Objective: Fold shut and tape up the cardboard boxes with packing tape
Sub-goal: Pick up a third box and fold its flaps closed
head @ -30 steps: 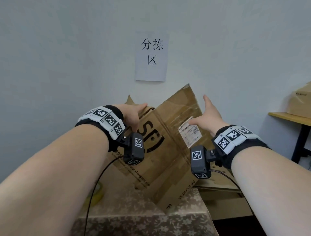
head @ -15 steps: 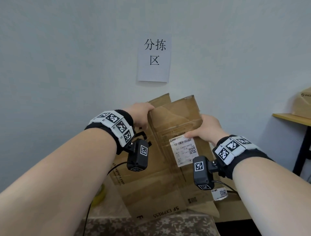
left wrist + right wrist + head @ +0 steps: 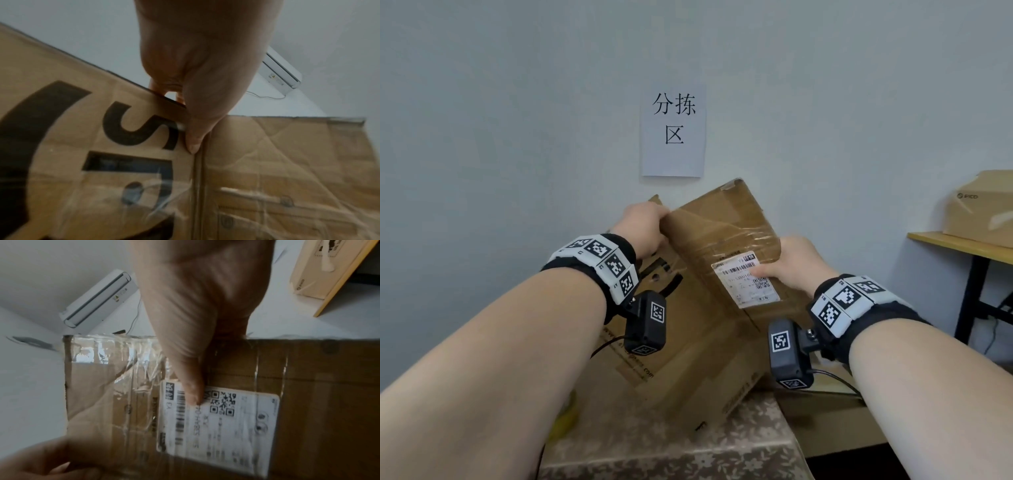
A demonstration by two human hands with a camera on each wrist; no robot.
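Observation:
A flattened brown cardboard box (image 3: pixel 698 329) with black SF print and old clear tape stands tilted on the table, leaning toward the wall. My left hand (image 3: pixel 643 229) grips its upper left edge, thumb on the printed face (image 3: pixel 193 142) and fingers behind. My right hand (image 3: pixel 791 263) grips the right edge of the taped panel, its thumb pressed on the white shipping label (image 3: pixel 744 282), the label (image 3: pixel 222 426) also filling the right wrist view. A yellowish tape roll (image 3: pixel 566 414) peeks out beside my left forearm.
The table carries a floral cloth (image 3: pixel 688 455). A paper sign (image 3: pixel 674 132) hangs on the wall behind. At the right a wooden desk (image 3: pixel 962 245) bears another cardboard box (image 3: pixel 983 209). More flat cardboard (image 3: pixel 835 421) lies low right of the table.
The box has been turned and swung: its labelled panel now faces me more squarely and higher. My right hand went from an open palm to a grip on the panel's edge.

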